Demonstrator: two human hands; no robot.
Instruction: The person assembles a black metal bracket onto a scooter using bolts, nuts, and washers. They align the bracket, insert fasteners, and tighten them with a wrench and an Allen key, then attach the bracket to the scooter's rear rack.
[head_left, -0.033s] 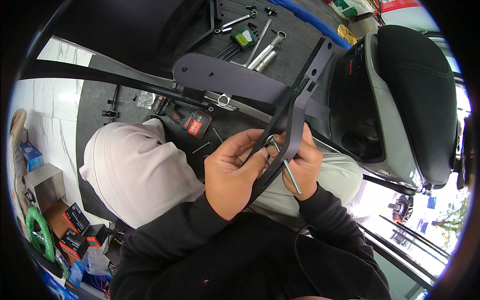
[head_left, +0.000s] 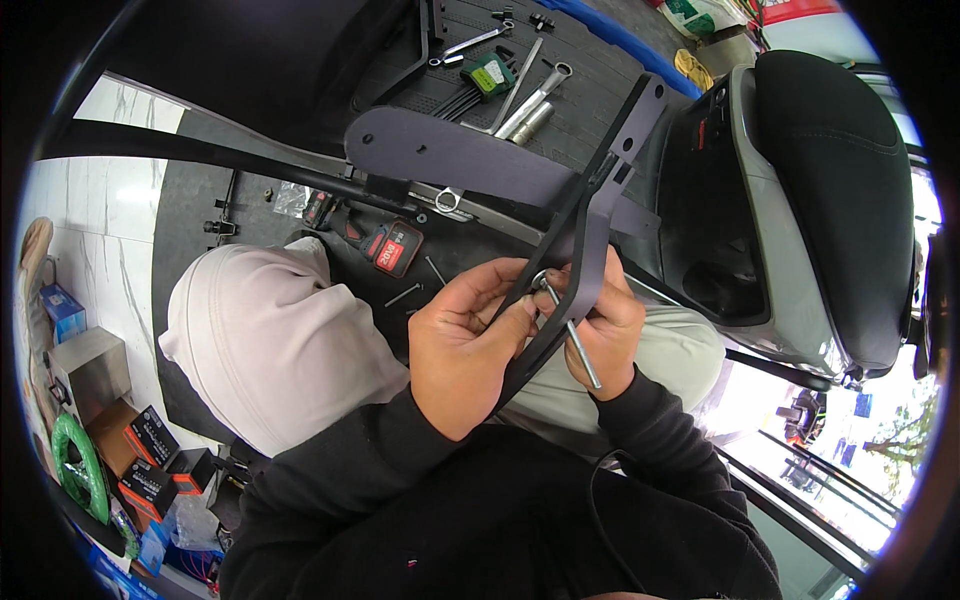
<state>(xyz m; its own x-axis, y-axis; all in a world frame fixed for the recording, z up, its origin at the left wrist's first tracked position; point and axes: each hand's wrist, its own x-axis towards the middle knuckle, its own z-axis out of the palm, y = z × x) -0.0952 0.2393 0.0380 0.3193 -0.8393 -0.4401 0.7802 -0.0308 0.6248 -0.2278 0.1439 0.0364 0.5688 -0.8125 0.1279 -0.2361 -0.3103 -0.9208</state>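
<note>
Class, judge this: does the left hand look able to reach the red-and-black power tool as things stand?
Probably, if the left hand leaves the dark bracket; no obstacle shows between hand and power tool.

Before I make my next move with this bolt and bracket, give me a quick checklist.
1. Left hand on the bracket: ok, its thumb and fingers are around one leg.
2. Right hand on the bracket: ok, curled at the other leg.
3. Long bolt seated through a bracket hole: cannot tell, the crossing is unclear.
4. Bolt's lower end free of a nut: ok, bare shank shows.
5. Cordless tool out of the hands: ok, lying on the floor.
6. Loose bolt put away: not ok, lying near the knee.
</note>
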